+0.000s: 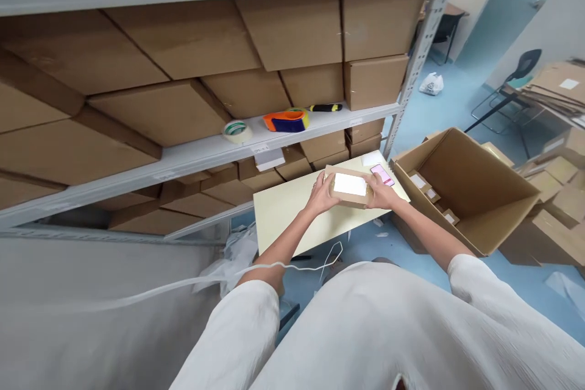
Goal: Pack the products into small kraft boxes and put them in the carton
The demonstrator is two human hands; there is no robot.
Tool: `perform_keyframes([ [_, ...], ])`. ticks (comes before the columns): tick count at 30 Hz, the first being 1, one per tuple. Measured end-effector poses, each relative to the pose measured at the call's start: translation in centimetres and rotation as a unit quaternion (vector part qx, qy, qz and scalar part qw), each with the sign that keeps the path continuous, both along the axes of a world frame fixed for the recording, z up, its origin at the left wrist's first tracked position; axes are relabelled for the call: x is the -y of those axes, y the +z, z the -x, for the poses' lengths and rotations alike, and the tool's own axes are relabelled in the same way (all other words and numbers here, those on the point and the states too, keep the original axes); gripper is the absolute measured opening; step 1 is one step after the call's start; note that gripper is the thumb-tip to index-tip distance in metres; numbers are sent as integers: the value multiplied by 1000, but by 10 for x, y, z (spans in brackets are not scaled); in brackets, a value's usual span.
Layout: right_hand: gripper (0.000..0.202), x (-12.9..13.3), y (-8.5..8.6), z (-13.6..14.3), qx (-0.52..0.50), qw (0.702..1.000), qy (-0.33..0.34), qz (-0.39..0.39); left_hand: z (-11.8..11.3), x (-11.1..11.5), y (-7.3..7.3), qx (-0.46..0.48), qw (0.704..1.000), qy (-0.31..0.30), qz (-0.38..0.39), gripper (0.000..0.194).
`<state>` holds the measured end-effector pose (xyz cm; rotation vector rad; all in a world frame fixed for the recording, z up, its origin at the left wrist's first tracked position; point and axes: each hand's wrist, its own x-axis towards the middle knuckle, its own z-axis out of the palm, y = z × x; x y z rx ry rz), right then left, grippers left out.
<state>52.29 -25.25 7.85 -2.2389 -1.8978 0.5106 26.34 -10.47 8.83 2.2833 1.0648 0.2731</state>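
Observation:
Between my two hands is a small cardboard box point(346, 199) with a white label point(350, 184) on its top face. My left hand point(322, 194) grips its left end, and my right hand point(379, 191) grips its right end. The box is over a pale yellow tabletop point(292, 219); whether it touches the surface I cannot tell. Just beyond my right hand lies a phone point(382, 174) with a lit pink screen. A white paper point(371, 158) rests near the table's far corner.
Right of the table stands a large open carton point(484, 195) with several small labelled boxes inside. A metal shelf point(183, 161) full of cardboard boxes runs along the left, bearing a tape roll point(237, 131), an orange-and-blue tape dispenser point(287, 120) and a yellow-black cutter point(326, 108). A white cable point(183, 283) crosses near my left forearm.

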Motion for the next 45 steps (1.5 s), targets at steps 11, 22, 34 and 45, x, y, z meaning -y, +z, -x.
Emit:
perform_keyframes([
  [11, 114, 154, 66, -182, 64, 974, -206, -63, -236, 82, 26, 119, 979, -141, -85, 79],
  [22, 106, 253, 40, -286, 76, 920, -384, 6, -396, 118, -17, 79, 953, -292, -13, 69],
  [34, 95, 241, -53, -383, 28, 857, -506, 94, -524, 64, -114, -9, 930, -353, 100, 69],
  [45, 92, 192, -202, -496, 10, 838, -532, 124, -630, 67, -244, -98, 893, -430, 87, 61],
])
